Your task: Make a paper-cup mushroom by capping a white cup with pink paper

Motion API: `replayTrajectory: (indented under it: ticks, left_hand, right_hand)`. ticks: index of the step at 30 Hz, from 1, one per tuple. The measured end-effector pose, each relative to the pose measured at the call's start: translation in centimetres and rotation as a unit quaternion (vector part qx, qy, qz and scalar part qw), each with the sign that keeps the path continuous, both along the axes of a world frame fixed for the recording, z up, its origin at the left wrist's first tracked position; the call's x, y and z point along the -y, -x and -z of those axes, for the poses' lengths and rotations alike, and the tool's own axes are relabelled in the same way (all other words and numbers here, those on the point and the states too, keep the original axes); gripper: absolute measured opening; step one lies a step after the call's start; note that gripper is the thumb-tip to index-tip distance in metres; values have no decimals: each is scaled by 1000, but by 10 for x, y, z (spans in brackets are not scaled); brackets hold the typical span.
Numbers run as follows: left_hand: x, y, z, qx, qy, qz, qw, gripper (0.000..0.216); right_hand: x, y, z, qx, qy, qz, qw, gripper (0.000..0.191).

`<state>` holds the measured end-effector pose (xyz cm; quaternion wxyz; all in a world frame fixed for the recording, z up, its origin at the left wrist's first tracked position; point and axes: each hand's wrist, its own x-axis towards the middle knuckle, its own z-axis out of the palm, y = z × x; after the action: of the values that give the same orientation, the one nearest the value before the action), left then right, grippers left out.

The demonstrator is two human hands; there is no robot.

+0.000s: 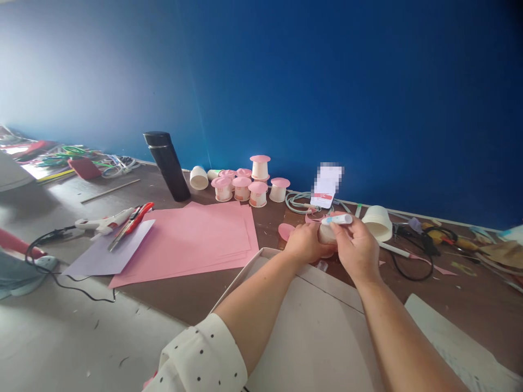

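Note:
My left hand (305,243) is closed around a small white paper cup (327,235), mostly hidden by my fingers. In my right hand (359,247) is a white glue tube (338,219) with blue print, tilted with its tip end toward the cup. Whether the tip touches the cup I cannot tell. Just left of my hands lies a pink paper disc (286,231). Below them a small translucent cap (322,265) rests on the table. Farther back, several paper cups with pink paper roofs (242,188) stand grouped by the wall, one stacked on another.
Pink paper sheets (192,239) lie left, with a lilac sheet (118,256), box cutter (131,224) and glue gun (104,222). A black flask (168,166) leans behind. A phone (327,185) leans on the wall; a paper cup (377,223) lies right. A white box (310,326) is before me.

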<state>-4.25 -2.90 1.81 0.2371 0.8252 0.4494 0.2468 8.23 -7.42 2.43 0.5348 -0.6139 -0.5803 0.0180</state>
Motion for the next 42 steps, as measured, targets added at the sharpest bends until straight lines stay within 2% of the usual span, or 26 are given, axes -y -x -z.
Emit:
replayTrajectory:
  ticks: [6,13,22,29,42]
  left_hand:
    - [-1,0,0,-7,6,1,1000,52]
    - [-1,0,-1,-9,11,5,1000,61]
    - [0,1,-1,-11,8,3,1000,45]
    - [-1,1,-1,-10,8,11,1000,56]
    - [-2,0,1,0,8,4,1000,57]
  right_hand:
    - [3,4,-6,-17,8,-26,999,29]
    - [2,3,-5,6,-36,29,999,34]
    - [3,6,-6,36,-21,8,999,33]
    - [3,4,-4,7,-59,30,998,41]
    - [-6,-1,3,12,-28,52,998,36]
